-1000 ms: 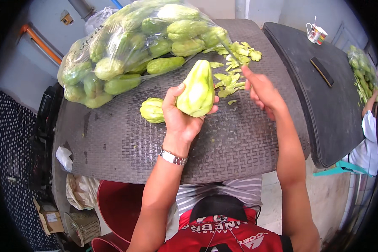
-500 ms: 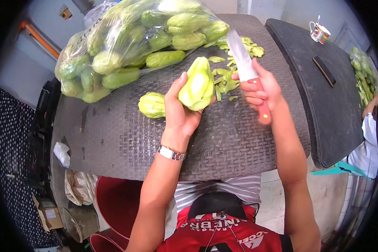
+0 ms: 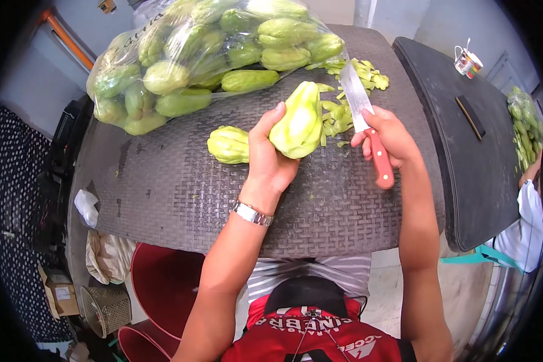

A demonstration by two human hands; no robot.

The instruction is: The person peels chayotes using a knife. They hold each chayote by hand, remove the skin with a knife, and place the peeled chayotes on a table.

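Observation:
My left hand [image 3: 269, 148] is wrapped round a peeled, pale green chayote [image 3: 298, 122], held up over the brown woven-pattern table [image 3: 157, 181]. In my right hand [image 3: 389, 136] is a knife [image 3: 377, 148] by its red handle, blade pointing up and away, apart from the chayote. Another chayote [image 3: 228, 145], also pale and ridged, lies on the table left of my left hand. Green peelings [image 3: 336, 117] are heaped behind and between my hands. Part of the held chayote's underside is hidden by my palm.
A big clear plastic bag [image 3: 217, 57] full of chayotes covers the table's far left. To the right stands a black table [image 3: 458, 157] with a mug [image 3: 466, 60] and a dark flat object [image 3: 469, 116]. A person's white sleeve [image 3: 520, 223] shows there. Red bins [image 3: 163, 283] stand below left.
The knife has tipped slightly, its handle lower and to the right, and my right fingers look looser round it. My left hand still holds the chayote. The whole view has shifted a little.

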